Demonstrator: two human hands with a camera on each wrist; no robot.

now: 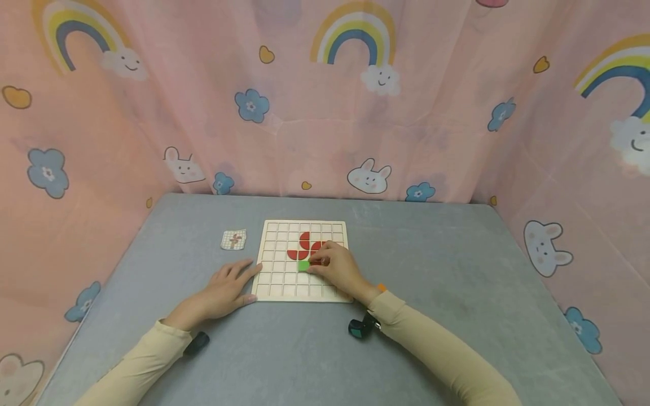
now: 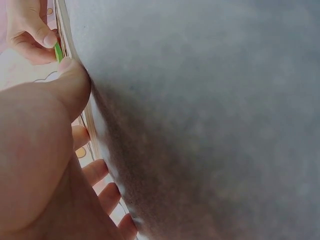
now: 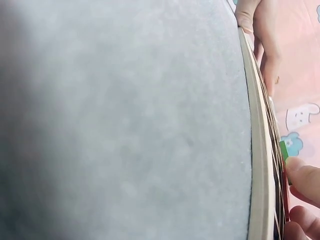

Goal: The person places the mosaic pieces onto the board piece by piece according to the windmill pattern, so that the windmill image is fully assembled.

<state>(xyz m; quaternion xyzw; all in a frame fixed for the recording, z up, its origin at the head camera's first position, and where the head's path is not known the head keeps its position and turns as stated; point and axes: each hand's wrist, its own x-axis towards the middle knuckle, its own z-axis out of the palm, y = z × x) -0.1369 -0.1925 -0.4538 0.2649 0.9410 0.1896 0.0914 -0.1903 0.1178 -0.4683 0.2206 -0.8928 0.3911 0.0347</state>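
Note:
A pale wooden board [image 1: 276,286] marked with a grid of squares lies flat on the table. My right hand [image 1: 339,269] is over its right half and pinches a green square tile [image 1: 303,265] between thumb and fingertips. In the right wrist view the green tile [image 3: 284,150] stands tilted just above the board. Several red rounded pieces [image 1: 304,241] sit in the middle squares, some partly hidden by the right fingers. At the board's left edge, my left hand [image 1: 222,291] rests with extended fingers; its thumb and forefinger touch the board's side.
A small card [image 1: 233,239] with a printed grid pattern lies left of the board's upper corner. The grey table [image 1: 447,265] has a pink curtain [image 1: 294,141] behind it and at both sides. Dark wrist cameras [image 1: 358,329] sit under the sleeves near the table surface.

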